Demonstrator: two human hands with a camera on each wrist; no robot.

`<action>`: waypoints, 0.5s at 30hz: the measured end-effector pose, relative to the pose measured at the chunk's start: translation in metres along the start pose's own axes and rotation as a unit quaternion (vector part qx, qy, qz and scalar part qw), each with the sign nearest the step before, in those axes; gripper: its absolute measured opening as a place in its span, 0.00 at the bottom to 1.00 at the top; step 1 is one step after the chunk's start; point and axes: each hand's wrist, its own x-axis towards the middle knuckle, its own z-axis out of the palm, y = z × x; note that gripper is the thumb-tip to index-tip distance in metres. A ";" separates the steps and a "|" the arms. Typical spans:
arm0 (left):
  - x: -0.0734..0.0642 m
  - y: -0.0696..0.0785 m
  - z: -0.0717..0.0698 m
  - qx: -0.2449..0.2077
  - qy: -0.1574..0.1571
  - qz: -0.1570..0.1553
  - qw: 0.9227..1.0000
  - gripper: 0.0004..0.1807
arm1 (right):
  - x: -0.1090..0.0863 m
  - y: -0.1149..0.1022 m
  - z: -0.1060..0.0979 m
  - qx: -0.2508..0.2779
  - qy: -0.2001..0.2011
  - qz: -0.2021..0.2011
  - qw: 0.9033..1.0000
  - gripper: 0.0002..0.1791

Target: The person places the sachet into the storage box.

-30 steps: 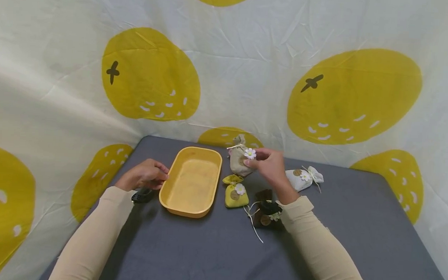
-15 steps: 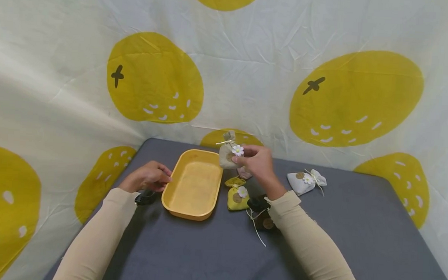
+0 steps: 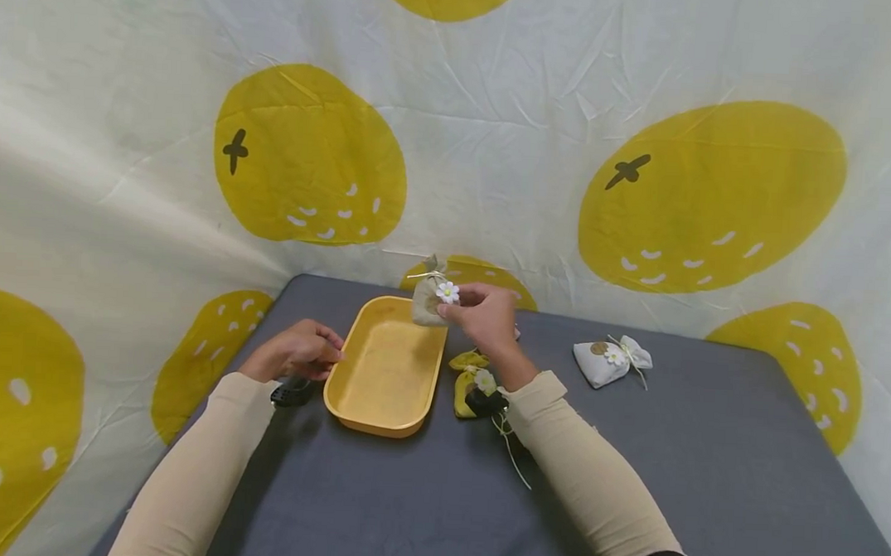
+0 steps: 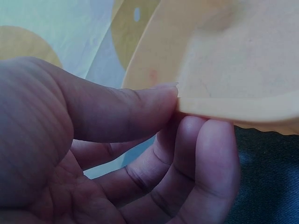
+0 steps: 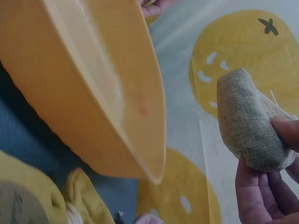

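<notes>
If the right hand [image 3: 487, 317], pinching the pouch [image 3: 425, 308], dips, the mid-frame tray [image 3: 385, 375], pinched by the left hand [image 3: 299, 350], could be knocked.

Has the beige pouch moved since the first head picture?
Yes, leftward: against the low yellow print, the beige pouch has gone from right half to left.

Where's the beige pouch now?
In the head view, the beige pouch is held in the right grip, hiding the far right corner of the yellow tray; the right wrist view shows pouch and tray apart.
</notes>
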 end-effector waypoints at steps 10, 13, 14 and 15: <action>0.000 0.001 0.002 -0.002 -0.013 0.004 1.000 0.16 | -0.002 0.002 0.027 0.001 0.009 0.024 1.000 0.23; -0.001 0.002 0.002 -0.002 -0.013 0.006 1.000 0.15 | -0.001 0.004 0.036 -0.007 0.009 0.023 1.000 0.24; -0.001 0.002 0.002 -0.002 -0.014 0.007 1.000 0.15 | -0.001 0.004 0.039 -0.010 0.009 0.019 1.000 0.24; -0.002 0.003 0.003 -0.001 -0.015 0.007 1.000 0.15 | -0.001 0.005 0.042 -0.013 0.009 0.015 1.000 0.24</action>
